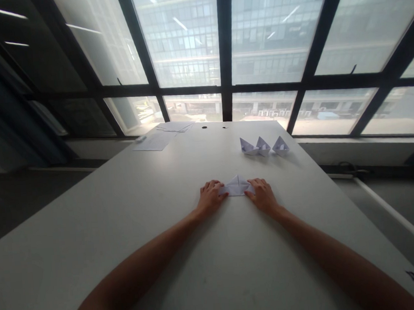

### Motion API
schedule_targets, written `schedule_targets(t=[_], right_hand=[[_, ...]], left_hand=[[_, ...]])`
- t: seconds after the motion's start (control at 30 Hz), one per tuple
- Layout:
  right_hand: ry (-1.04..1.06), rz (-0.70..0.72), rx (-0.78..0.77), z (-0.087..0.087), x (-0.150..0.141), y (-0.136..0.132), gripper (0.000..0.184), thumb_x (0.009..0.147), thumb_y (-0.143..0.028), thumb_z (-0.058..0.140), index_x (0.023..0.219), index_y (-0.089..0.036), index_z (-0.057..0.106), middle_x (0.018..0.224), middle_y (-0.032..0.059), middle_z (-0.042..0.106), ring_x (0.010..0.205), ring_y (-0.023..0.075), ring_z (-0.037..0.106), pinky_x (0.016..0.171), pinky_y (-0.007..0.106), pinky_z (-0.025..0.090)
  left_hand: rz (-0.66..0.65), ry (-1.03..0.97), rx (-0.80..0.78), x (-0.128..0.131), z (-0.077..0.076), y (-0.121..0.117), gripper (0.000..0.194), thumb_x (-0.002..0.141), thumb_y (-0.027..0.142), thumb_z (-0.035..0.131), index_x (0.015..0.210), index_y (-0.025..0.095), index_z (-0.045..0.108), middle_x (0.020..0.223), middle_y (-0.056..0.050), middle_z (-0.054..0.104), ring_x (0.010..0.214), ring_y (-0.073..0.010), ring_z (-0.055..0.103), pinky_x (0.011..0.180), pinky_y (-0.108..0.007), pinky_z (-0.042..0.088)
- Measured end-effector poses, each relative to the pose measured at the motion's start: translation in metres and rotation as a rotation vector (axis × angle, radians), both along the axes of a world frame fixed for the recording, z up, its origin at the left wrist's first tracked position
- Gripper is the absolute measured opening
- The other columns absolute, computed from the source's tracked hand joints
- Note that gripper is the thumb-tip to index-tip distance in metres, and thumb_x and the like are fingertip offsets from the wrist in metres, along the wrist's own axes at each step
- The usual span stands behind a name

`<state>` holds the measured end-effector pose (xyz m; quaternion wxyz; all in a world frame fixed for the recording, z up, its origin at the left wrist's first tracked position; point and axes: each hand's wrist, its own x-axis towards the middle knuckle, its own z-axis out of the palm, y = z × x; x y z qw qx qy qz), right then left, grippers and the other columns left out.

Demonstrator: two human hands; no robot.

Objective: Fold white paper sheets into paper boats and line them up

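Observation:
A folded sheet of white paper [236,186], shaped like a triangle above a flat band, lies on the white table [145,236]. My left hand [211,195] grips the paper's left end, thumb near the lower edge and fingers over the top. At the opposite end my right hand [262,194] pinches the right corner in the same way. A vertical crease runs down the triangle's middle. Beyond my right hand stand three folded paper boats: a left one [248,147], a middle one [263,146] touching or overlapping it, and a right one [281,146] slightly apart.
Flat paper sheets [154,141] lie at the table's far left, with a small pale object [140,139] beside them. Two dark holes, one a cable hole [204,127], sit near the far edge. Tall framed windows [224,53] rise behind the table. A dark mark [412,276] is at the right edge.

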<state>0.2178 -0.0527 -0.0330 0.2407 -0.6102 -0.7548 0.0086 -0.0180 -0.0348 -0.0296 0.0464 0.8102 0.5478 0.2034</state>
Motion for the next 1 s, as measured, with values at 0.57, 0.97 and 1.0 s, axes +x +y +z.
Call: schedule_targets(t=[0.57,0.97,1.0], right_hand=[[0.038,0.011,0.048,-0.0037,0.0011,0.0030,0.044,0.090,-0.029,0.061,0.132,-0.021,0.053,0.119,0.0130,0.064,0.112,0.0287,0.055,0.092,0.038,0.038],[0.189,-0.006,0.074,-0.0077,0.0026,0.0064,0.044,0.087,-0.025,0.062,0.130,-0.021,0.052,0.117,0.0108,0.066,0.108,0.0275,0.058,0.091,0.039,0.036],[0.194,-0.009,0.074,-0.0081,0.0027,0.0070,0.044,0.087,-0.025,0.062,0.130,-0.021,0.053,0.117,0.0107,0.067,0.107,0.0281,0.058,0.091,0.040,0.035]], left_hand=[[-0.094,-0.202,0.010,-0.0003,-0.0001,0.0027,0.027,0.083,0.025,0.069,0.108,0.021,0.059,0.111,-0.008,0.068,0.109,-0.0289,0.059,0.095,-0.044,0.043],[-0.126,-0.428,0.040,-0.0003,0.0053,0.0027,0.017,0.080,0.015,0.065,0.095,0.020,0.060,0.098,-0.003,0.060,0.089,-0.0183,0.060,0.082,-0.031,0.049],[-0.111,-0.439,0.037,-0.0006,0.0052,0.0034,0.015,0.080,0.015,0.066,0.093,0.020,0.060,0.096,-0.003,0.060,0.087,-0.0180,0.059,0.080,-0.030,0.050]])
